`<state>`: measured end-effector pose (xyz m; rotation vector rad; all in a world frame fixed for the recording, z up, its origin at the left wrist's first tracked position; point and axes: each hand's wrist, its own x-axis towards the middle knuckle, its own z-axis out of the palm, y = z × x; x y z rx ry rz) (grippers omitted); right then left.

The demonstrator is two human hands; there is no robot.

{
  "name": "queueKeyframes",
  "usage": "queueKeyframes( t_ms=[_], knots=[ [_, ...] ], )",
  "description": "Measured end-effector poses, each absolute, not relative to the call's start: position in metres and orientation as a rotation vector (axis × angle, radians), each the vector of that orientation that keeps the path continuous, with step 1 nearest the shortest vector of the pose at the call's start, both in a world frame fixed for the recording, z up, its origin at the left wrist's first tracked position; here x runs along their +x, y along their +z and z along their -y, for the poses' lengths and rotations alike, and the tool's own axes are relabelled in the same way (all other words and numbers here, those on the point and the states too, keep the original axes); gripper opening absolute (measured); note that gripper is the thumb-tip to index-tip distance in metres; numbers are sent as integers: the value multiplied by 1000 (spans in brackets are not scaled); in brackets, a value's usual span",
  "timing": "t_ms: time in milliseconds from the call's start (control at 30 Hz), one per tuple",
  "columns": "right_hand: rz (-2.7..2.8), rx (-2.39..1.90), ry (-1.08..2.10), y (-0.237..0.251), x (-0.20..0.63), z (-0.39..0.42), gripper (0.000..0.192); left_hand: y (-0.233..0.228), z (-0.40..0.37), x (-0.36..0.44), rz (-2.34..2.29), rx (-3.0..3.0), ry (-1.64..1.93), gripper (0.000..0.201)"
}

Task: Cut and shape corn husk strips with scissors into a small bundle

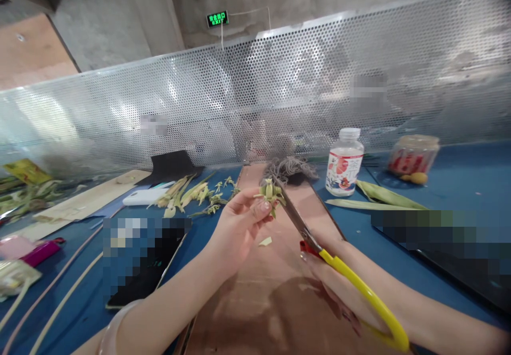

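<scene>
Pinched between the thumb and fingers of my left hand (pixel 235 230) is a small green piece folded from leaf strips (pixel 270 191), with short ends sticking out. My right hand (pixel 339 275) grips a pair of scissors (pixel 295 217) with a yellow and red handle. The blades point up and away, and their tips lie right beside the leaf piece. Whether they touch it I cannot tell. Under my hands, a small pale scrap (pixel 265 242) rests on the brown board (pixel 247 302).
Leaf strips and small folded pieces (pixel 199 195) lie left of the board on the blue table (pixel 215 238). A phone (pixel 155 259) is nearer. At right are a clear labelled bottle (pixel 345 163), a jar (pixel 415 155), long leaves (pixel 387 195) and a dark flat object (pixel 447 270). Perforated metal (pixel 239 89) closes the back.
</scene>
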<state>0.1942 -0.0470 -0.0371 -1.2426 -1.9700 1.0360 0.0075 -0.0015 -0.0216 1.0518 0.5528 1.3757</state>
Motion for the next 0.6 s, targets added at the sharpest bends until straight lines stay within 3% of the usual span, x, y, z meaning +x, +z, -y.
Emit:
queueKeyframes(
  t_ms=[600],
  knots=[
    [1621, -1232, 1465, -66, 191, 43, 31, -24, 0, 8, -518, 1010, 1359, 17]
  ],
)
